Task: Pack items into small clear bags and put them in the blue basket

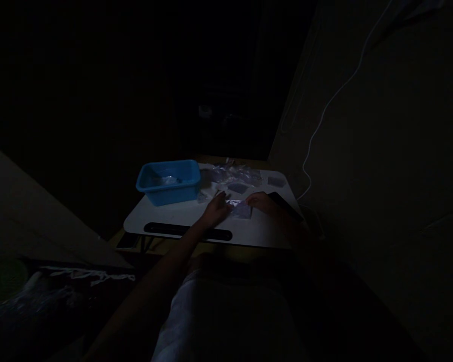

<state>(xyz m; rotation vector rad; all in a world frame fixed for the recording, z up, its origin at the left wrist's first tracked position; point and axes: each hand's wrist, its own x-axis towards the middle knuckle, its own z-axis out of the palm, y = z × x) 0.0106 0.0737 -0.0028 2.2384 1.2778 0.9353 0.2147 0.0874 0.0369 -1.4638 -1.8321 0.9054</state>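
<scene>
A small clear plastic packet (241, 209) lies low over the white table (173, 213), between my two hands. My left hand (216, 210) is at its left edge, with the fingers bent and partly hidden in the dark. At the packet's upper right corner, my right hand (259, 201) pinches the plastic. Just behind it lies a flat grey piece (237, 188), and a heap of crumpled clear plastic (236, 174) spreads along the table's far side. The picture is very dark, so fine detail is lost.
A blue basin (172, 193) with some clear plastic inside stands at the table's left. Another flat grey piece (276, 182) lies at the back right. A dark flat object (286, 206) is by my right wrist. A white cable (324, 108) hangs along the right wall.
</scene>
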